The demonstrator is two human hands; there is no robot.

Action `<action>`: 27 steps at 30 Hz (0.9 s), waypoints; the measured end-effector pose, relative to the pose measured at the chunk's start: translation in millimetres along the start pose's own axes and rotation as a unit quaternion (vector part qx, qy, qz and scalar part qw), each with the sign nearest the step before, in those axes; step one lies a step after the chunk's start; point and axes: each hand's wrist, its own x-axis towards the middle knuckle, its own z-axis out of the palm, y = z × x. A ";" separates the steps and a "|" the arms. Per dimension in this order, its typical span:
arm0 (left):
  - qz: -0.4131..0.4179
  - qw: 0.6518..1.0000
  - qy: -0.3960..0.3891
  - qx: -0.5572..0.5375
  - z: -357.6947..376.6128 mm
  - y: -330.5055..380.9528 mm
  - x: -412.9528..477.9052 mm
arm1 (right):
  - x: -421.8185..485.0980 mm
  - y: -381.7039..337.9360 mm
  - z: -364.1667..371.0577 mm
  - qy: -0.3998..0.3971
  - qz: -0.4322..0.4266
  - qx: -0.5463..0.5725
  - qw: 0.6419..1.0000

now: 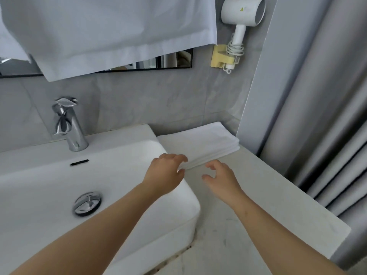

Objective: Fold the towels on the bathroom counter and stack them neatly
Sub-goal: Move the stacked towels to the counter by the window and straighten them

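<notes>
Towels (200, 144) look folded and stacked already: white pile with several layers showing at the near edge, sitting on the desk (264, 195) right of the sink (59, 175), back against the wall. Left hand (165, 171) is at the pile's near-left corner, fingers (181, 157) curled over the top and thumb at the edge, so it seems to pinch or square that corner. Right hand (220, 175) hangs just in front of the pile, fingers apart and loosely bent, holding nothing, not clearly touching. Can't count the towels. No loose unfolded towel on the desk. A white cloth (111, 34) hangs over the mirror; unclear if it's part of the job. Judgement: nearly done, only final edge alignment left, unless that cloth counts.
</notes>
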 end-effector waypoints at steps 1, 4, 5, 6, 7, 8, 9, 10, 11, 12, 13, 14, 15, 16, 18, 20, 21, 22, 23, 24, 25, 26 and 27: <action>-0.012 1.000 0.000 -0.004 5.4 3.5 8.7 | 10.0 7.3 -3.5 -0.007 -0.009 0.002 1.000; -0.036 0.999 0.005 -0.008 21.6 17.7 38.0 | 43.4 30.9 -18.8 -0.033 -0.041 0.004 0.999; -0.049 0.999 0.001 -0.009 26.2 24.1 48.1 | 54.6 38.1 -26.6 -0.047 -0.048 0.000 0.998; -0.062 0.998 -0.002 -0.011 31.6 31.3 57.5 | 65.1 46.0 -34.5 -0.059 -0.057 -0.006 0.997; -0.070 0.998 -0.005 -0.009 36.0 38.2 67.7 | 75.6 53.7 -42.1 -0.065 -0.066 -0.012 0.996; -0.075 0.997 -0.010 -0.006 39.7 45.1 76.6 | 84.7 60.8 -49.2 -0.070 -0.073 -0.017 0.995; -0.084 0.996 -0.015 -0.003 43.6 51.7 83.6 | 92.2 67.1 -55.6 -0.077 -0.078 -0.024 0.994; -0.092 0.996 -0.015 -0.003 47.5 57.8 89.6 | 98.8 72.7 -61.4 -0.085 -0.084 -0.028 0.992; -0.101 0.995 -0.014 -0.005 51.8 63.1 93.6 | 105.2 78.0 -66.0 -0.094 -0.089 -0.031 0.991; -0.112 0.994 -0.013 -0.010 55.9 67.6 95.8 | 111.2 82.7 -69.6 -0.102 -0.092 -0.033 0.990; -0.122 0.992 -0.012 -0.013 59.6 70.9 97.4 | 117.1 85.8 -72.2 -0.109 -0.095 -0.035 0.989; -0.131 0.991 -0.014 -0.012 62.9 72.8 98.4 | 121.9 87.9 -74.0 -0.116 -0.099 -0.036 0.988; -0.140 0.990 -0.019 -0.009 65.7 73.6 99.0 | 126.4 89.4 -74.9 -0.121 -0.105 -0.037 0.986; -0.147 0.989 -0.025 -0.003 68.1 73.5 100.3 | 130.7 90.7 -75.5 -0.123 -0.111 -0.040 0.985; -0.160 0.987 -0.032 0.002 71.9 71.8 104.4 | 138.7 93.2 -76.2 -0.123 -0.118 -0.046 0.984; -0.170 0.985 -0.034 -0.004 75.8 70.1 110.2 | 144.9 98.1 -77.1 -0.127 -0.113 -0.047 0.984; -0.172 0.984 -0.037 -0.008 77.6 68.7 114.0 | 147.7 100.6 -77.2 -0.129 -0.106 -0.048 0.985; -0.174 0.984 -0.039 -0.012 79.8 67.5 117.7 | 149.9 103.7 -77.7 -0.133 -0.100 -0.051 0.985; -0.176 0.984 -0.039 -0.016 82.8 66.4 121.3 | 152.9 106.9 -78.0 -0.138 -0.099 -0.054 0.984; -0.178 0.983 -0.037 -0.017 85.9 65.2 125.0 | 156.6 110.2 -78.5 -0.141 -0.100 -0.057 0.983; -0.183 0.982 -0.038 -0.018 88.9 64.6 128.1 | 160.8 113.3 -79.1 -0.144 -0.101 -0.060 0.983; -0.191 0.981 -0.040 -0.018 91.9 64.4 130.3 | 165.6 116.2 -80.0 -0.148 -0.100 -0.061 0.982; -0.199 0.979 -0.044 -0.016 95.3 64.0 132.4 | 171.1 119.2 -80.5 -0.152 -0.100 -0.061 0.982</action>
